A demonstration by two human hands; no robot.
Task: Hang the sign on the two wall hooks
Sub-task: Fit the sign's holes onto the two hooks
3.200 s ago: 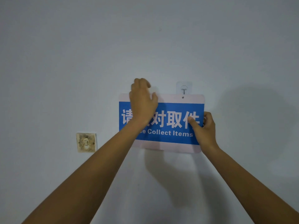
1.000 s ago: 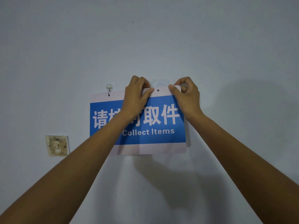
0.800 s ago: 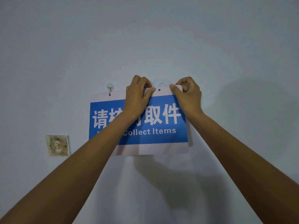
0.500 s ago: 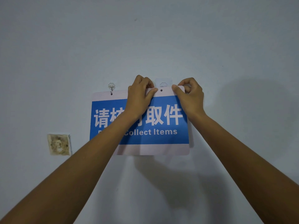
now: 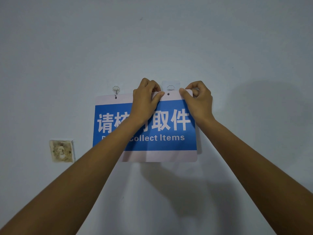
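Note:
A blue and white sign [image 5: 162,143] reading "Collect Items" is flat against the wall. Its left hole sits on the left wall hook [image 5: 116,91], whose metal pin passes through it. The right hole shows as a dark dot just below the right wall hook [image 5: 170,87], a clear adhesive pad; the hook is not through it. My left hand [image 5: 146,102] pinches the sign's top edge left of that hole. My right hand [image 5: 198,100] pinches the top right corner.
A stained, yellowed switch plate [image 5: 61,151] is set in the wall, lower left of the sign. The rest of the view is plain pale wall with the shadows of my arms on it.
Since 3.2 s ago the sign shifted left and its left hole went onto the left hook; both hands moved to the top edge by the right hole. In the last second the sign barely moved.

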